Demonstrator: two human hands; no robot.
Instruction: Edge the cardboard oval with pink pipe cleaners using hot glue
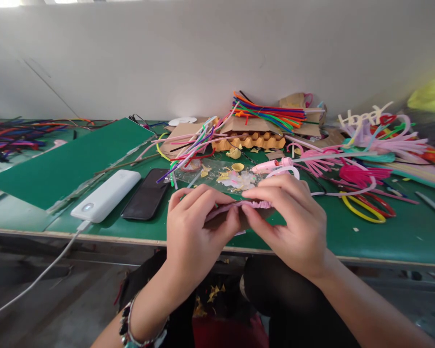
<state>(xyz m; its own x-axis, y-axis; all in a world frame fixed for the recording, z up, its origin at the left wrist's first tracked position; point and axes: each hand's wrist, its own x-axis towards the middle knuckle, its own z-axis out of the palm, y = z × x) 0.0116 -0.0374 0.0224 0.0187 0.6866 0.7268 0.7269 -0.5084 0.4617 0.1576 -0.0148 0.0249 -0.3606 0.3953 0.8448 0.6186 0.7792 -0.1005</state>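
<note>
Near the table's front edge, my left hand (199, 227) and my right hand (293, 222) pinch a piece of brown cardboard (243, 221) between thumbs and fingers. A pink pipe cleaner (259, 205) runs along its upper edge, bunched into small folds at the right end. My fingers hide much of the piece. Just beyond my right hand lies a pink glue gun (270, 166), over a clear plastic sheet (212, 176) with glue blobs and scraps on it. A small yellow cup (238, 167) sits beside the glue gun.
To the left are a white power bank (107, 195) with a cable, a black phone (145, 194) and a green board (72, 159). Pipe cleaners (268, 113) pile over an egg carton (250, 140) at the back. Pink pipe-cleaner shapes (362, 174) lie at the right.
</note>
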